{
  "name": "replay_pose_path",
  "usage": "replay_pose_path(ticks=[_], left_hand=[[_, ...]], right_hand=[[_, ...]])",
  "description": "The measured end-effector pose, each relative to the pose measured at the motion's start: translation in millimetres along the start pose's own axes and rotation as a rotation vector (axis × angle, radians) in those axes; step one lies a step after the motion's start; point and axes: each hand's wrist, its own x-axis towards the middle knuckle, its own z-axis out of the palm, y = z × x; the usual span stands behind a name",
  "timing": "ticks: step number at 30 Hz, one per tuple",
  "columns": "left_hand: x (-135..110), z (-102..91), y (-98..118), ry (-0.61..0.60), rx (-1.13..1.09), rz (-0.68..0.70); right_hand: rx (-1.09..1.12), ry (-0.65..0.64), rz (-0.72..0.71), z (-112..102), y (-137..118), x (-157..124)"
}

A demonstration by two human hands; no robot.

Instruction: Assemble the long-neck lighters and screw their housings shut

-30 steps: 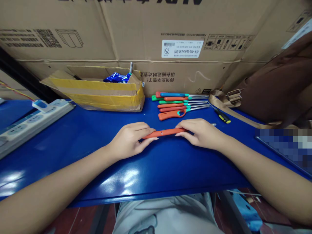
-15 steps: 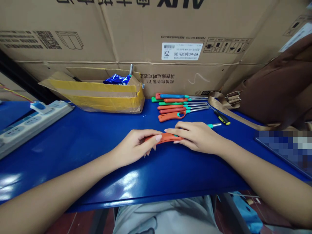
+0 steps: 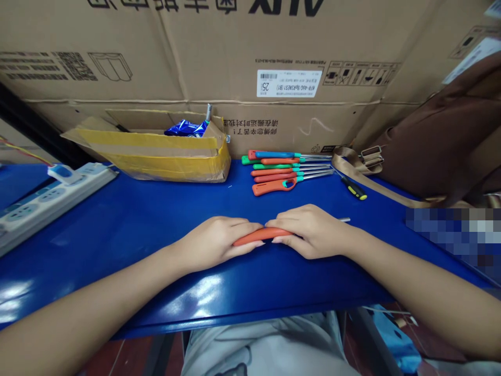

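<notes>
Both hands grip one orange long-nosed lighter (image 3: 266,234) above the blue table. My left hand (image 3: 215,241) is closed around the handle's left end, thumb below and fingers on top. Around the other end, near the trigger part, my right hand (image 3: 309,230) is closed and hides that part. Only the metal tip of the nozzle shows past the right wrist. Beyond the hands lies a row of several similar lighters (image 3: 274,186) in orange, green and blue, nozzles pointing right.
A yellow-taped cardboard box (image 3: 156,162) holding a blue wrapper stands behind left. On the left is a power strip (image 3: 50,196). A black-and-yellow screwdriver (image 3: 354,188) lies beside a brown bag (image 3: 434,136) and its strap. A large carton (image 3: 219,62) forms the back.
The lighter has been rolled, so its narrow smooth edge now faces up. Both hands have come slightly nearer to me, and the left hand has turned knuckles up.
</notes>
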Motion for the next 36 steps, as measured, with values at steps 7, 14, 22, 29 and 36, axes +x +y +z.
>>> replay_pose_path(ticks=[7,14,22,29,36], left_hand=[[0.7,-2.0,-3.8,-0.020,-0.048,-0.006],[-1.3,-7.3,-13.1,-0.028,-0.039,-0.051],[0.2,-9.5,-15.3,-0.094,-0.117,-0.117],[-1.0,-14.8,-8.0,-0.112,-0.099,-0.118],[2.0,-8.7,-12.6,0.016,-0.088,-0.102]], right_hand=[[0.037,-0.046,0.021,-2.7,2.2,2.2],[-0.154,-0.178,0.223,-17.5,3.3,0.4],[-0.211,-0.281,0.259,-15.5,8.7,2.6],[-0.219,-0.301,0.260,-11.2,6.5,4.7],[-0.317,-0.135,0.279,-4.7,8.4,5.6]])
